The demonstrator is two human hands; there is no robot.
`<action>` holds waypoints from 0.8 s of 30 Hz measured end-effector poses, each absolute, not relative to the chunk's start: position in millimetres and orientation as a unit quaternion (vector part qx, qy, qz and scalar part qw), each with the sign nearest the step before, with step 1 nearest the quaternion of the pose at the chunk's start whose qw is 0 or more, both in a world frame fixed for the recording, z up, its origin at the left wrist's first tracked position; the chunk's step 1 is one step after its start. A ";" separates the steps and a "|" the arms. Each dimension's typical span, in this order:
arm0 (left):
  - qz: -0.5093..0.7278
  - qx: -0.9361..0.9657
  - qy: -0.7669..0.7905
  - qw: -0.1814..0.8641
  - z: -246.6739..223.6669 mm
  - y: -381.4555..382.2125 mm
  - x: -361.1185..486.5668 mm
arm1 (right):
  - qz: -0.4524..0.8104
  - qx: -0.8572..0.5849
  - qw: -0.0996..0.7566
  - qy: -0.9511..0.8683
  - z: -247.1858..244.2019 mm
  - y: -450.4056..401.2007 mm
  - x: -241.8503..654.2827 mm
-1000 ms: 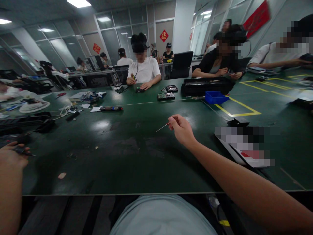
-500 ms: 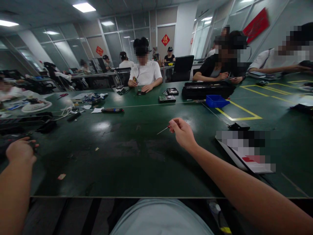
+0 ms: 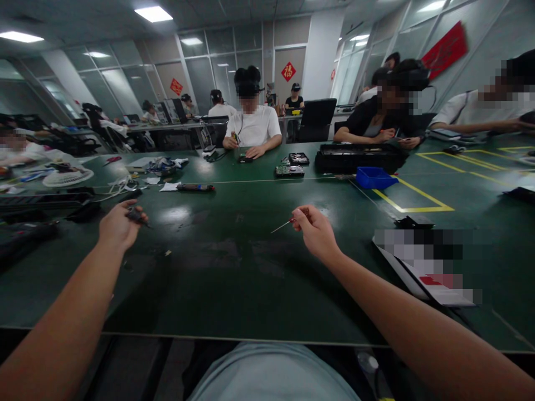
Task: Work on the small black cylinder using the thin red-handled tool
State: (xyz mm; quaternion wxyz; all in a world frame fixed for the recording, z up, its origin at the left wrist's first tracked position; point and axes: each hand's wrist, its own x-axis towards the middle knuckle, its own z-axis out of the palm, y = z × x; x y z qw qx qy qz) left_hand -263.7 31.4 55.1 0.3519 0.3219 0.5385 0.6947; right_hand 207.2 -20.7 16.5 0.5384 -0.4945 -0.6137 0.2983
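My right hand (image 3: 315,229) is closed around the red handle of a thin screwdriver (image 3: 281,226). Its slim metal shaft points left and slightly down over the green table (image 3: 234,289). On the left, my left hand (image 3: 119,225) grips a small dark object (image 3: 137,215) with a narrow end that sticks out to the right. The object's kind is too dark and small to make out. Both hands are well apart, above the near half of the table.
Across the table a person in a white shirt (image 3: 253,131) works on a small dark device. Hard drives (image 3: 289,170), a blue bin (image 3: 376,178) and a long black casing (image 3: 355,159) lie farther back. A dark, tube-like tool (image 3: 195,188) lies left of centre; a white panel (image 3: 407,273) lies right.
My left hand has moved right and away from me, from the dark things at the left edge, with the small dark object in it. The right hand has barely moved.
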 end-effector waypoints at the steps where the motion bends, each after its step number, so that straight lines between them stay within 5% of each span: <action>1: 0.689 0.315 0.530 0.380 59.1 32.7 -241.0 | 0.297 -0.495 0.538 -0.614 16.6 -20.7 207.4; 13: 0.496 0.447 0.424 0.611 61.2 13.8 -31.6 | 0.283 -0.493 0.544 -0.617 18.8 -24.0 206.3; 24: 0.305 0.775 0.441 0.336 4.0 -3.4 14.1 | 0.249 -0.510 0.573 -0.591 20.2 -24.3 204.7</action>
